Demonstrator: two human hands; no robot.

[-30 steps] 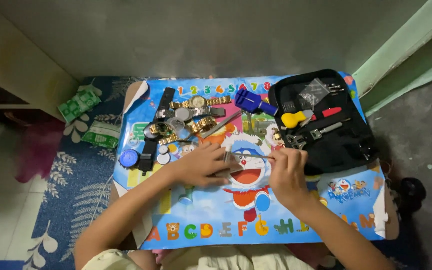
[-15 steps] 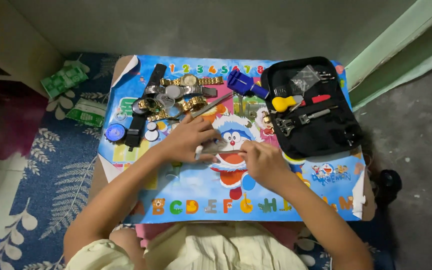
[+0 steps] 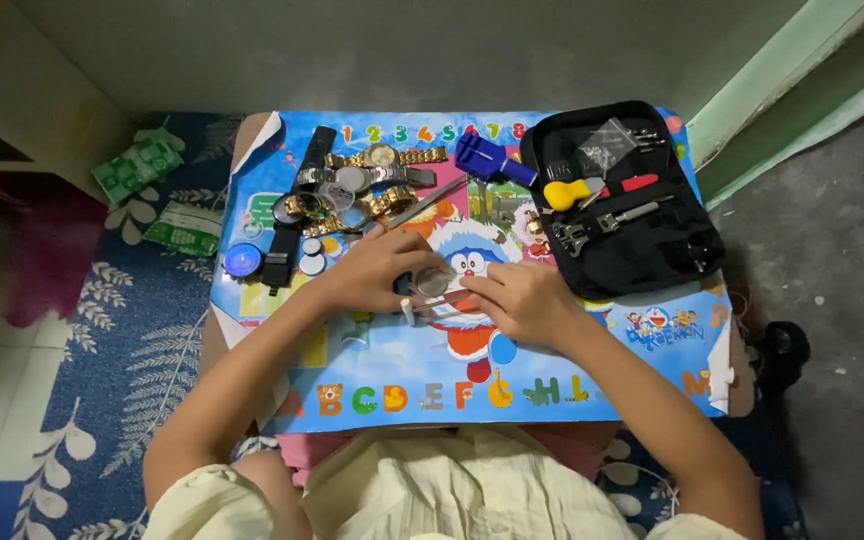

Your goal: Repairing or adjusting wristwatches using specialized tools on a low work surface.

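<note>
We count two hands (image 3: pixel 382 272) at work on one cartoon mat (image 3: pixel 602 385), one open black tool case (image 3: pixel 627 210), one blue tool (image 3: pixel 487 160), one yellow-handled tool (image 3: pixel 564 192), roughly four metal watches (image 3: pixel 372 180), one black strap (image 3: pixel 297 205) and two green packets (image 3: pixel 137 168).

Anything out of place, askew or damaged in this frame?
The cartoon mat curls up at its far-left corner. Two green packets lie on the floor rug, off the table. Otherwise the watches and tool case look orderly; both hands, left hand and right hand, meet over a small round part.
</note>
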